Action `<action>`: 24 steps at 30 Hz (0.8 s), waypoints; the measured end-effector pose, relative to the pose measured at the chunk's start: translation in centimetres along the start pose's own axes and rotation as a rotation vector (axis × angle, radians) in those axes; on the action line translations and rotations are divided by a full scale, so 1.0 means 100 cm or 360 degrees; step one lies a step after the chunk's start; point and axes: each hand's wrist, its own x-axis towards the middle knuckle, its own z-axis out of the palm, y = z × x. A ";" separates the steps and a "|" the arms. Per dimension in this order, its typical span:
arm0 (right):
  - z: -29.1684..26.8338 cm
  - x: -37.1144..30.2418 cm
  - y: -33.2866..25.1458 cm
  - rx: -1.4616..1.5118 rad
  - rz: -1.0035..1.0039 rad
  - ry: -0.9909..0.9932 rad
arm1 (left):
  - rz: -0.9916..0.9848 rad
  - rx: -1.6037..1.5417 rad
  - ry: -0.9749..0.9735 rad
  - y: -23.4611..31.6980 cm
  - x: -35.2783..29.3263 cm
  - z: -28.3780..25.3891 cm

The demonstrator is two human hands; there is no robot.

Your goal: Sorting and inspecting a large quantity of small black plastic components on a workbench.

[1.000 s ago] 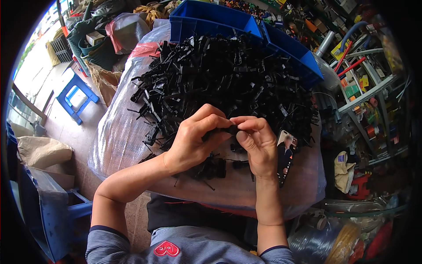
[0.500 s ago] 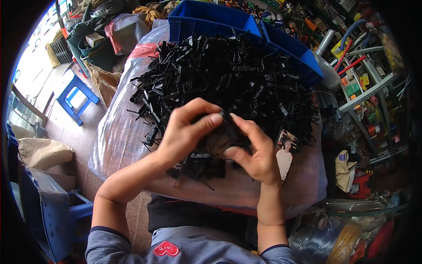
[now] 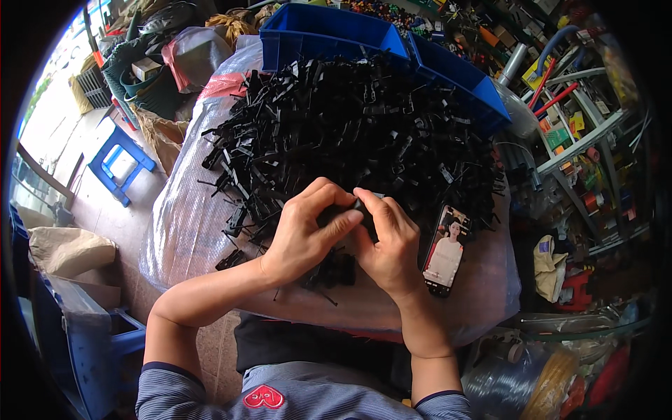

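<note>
My left hand (image 3: 302, 229) and my right hand (image 3: 389, 246) meet over the near side of a large heap of black plastic parts (image 3: 336, 133). Between their fingertips they grip one small black plastic part (image 3: 358, 206). Both hands are closed, with thumbs and forefingers pressed on it. Most of this part is hidden by the fingers, so its exact kind cannot be made out. The heaped parts look like small clip-like pieces with thin strips. A few more black parts (image 3: 332, 271) lie below my hands, close to the table's near edge.
To the right of my right hand lies a phone (image 3: 442, 260) with a lit screen. Two blue bins (image 3: 336, 43) stand behind the heap. Translucent plastic sheeting (image 3: 183, 210) covers the work surface. A blue stool (image 3: 115, 157) stands on the floor at left; metal racks (image 3: 581, 150) crowd the right.
My right hand has moved left and its fingers have closed in against my left hand, around the black part. More of the phone shows now.
</note>
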 end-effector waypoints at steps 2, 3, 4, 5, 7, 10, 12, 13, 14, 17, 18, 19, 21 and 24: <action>0.000 0.000 -0.001 0.0014 -0.0006 0.0033 | 0.0086 0.0050 0.0006 0.002 0.000 0.001; 0.000 0.000 -0.004 -0.0008 0.0029 0.0025 | 0.0095 0.0030 0.0028 0.002 0.000 0.000; 0.001 0.000 -0.007 -0.0031 0.0061 0.0016 | 0.0106 0.0009 0.0051 0.003 0.000 0.000; 0.003 0.000 -0.010 -0.0046 0.0060 0.0043 | 0.0008 -0.0056 0.0043 0.005 0.000 0.000; 0.004 0.000 -0.009 -0.0045 0.0065 0.0046 | 0.0091 -0.0023 0.0106 0.001 0.002 0.002; 0.005 0.001 -0.006 -0.0015 0.0082 0.0054 | 0.0118 0.0006 0.0147 -0.001 0.004 0.002; 0.002 0.003 -0.004 -0.0072 0.0138 -0.0196 | 0.0138 -0.0027 0.0154 -0.009 0.004 0.000; 0.000 0.007 -0.002 -0.0221 0.0069 -0.0197 | 0.0213 -0.0058 0.0180 -0.012 0.006 -0.001; -0.002 0.011 0.001 -0.0367 -0.0001 -0.0196 | 0.0288 -0.0087 0.0207 -0.015 0.008 -0.002; 0.008 -0.002 0.020 -0.0591 0.0181 -0.0384 | -0.0198 -0.0783 0.0310 -0.008 0.018 -0.016; 0.009 -0.008 0.029 -0.0620 0.0227 -0.0475 | -0.0243 -0.0943 0.0295 -0.008 0.021 -0.022; 0.010 -0.011 0.035 -0.0637 0.0167 -0.0422 | -0.0318 -0.1044 0.0314 -0.011 0.023 -0.023; 0.007 -0.012 0.044 -0.0571 0.0218 -0.0435 | -0.0429 -0.1160 0.0253 -0.013 0.024 -0.025; 0.007 -0.004 0.045 -0.0456 0.0159 -0.0244 | -0.0526 -0.1266 0.0184 -0.013 0.024 -0.026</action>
